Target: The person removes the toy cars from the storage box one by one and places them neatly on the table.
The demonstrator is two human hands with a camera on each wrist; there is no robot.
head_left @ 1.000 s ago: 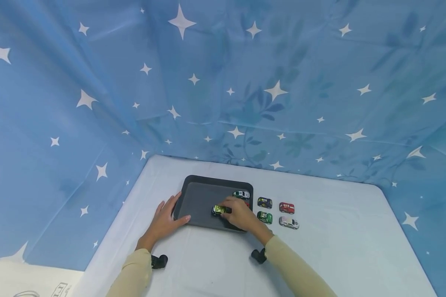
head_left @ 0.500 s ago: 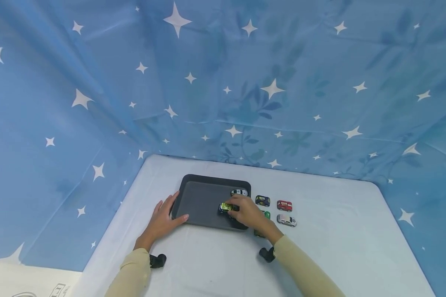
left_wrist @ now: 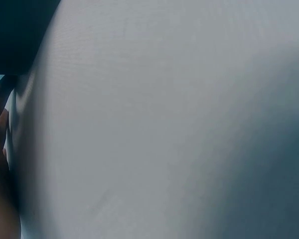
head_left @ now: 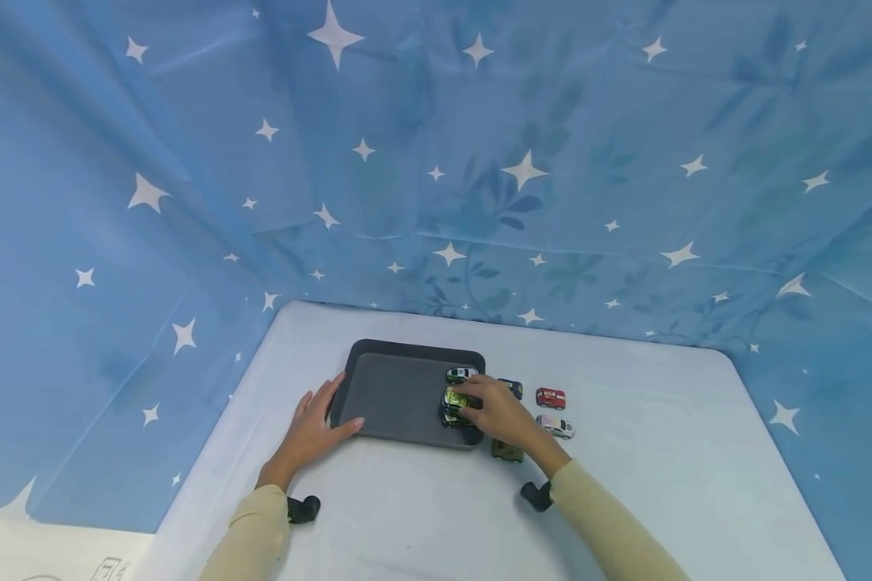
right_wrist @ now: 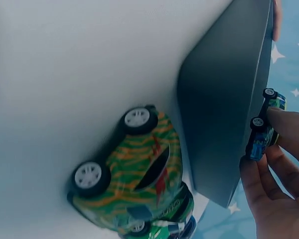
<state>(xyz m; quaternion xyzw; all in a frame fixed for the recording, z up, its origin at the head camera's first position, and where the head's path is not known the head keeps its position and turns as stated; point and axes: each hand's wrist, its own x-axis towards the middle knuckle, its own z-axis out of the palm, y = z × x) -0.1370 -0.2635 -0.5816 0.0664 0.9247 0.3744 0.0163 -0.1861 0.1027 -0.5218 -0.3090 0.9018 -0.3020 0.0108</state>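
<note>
A small yellow-green toy car [head_left: 454,398] is pinched between the thumb and fingers of a person's right hand [head_left: 505,413], at the right end of a dark grey tray [head_left: 388,395]. A white-and-green car [head_left: 461,375] sits just beyond it, inside the tray. The left hand [head_left: 311,436], fingers spread, rests on the tray's left edge. Right of the tray, a red car [head_left: 551,398] and a white car [head_left: 555,425] stand on a white table [head_left: 407,500].

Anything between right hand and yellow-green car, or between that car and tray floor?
Nothing between the right hand and the yellow-green car: it's pinched. No wall of the tray intervenes. What looks like a dark car shows at its near side; what lies directly beneath is hidden.
</note>
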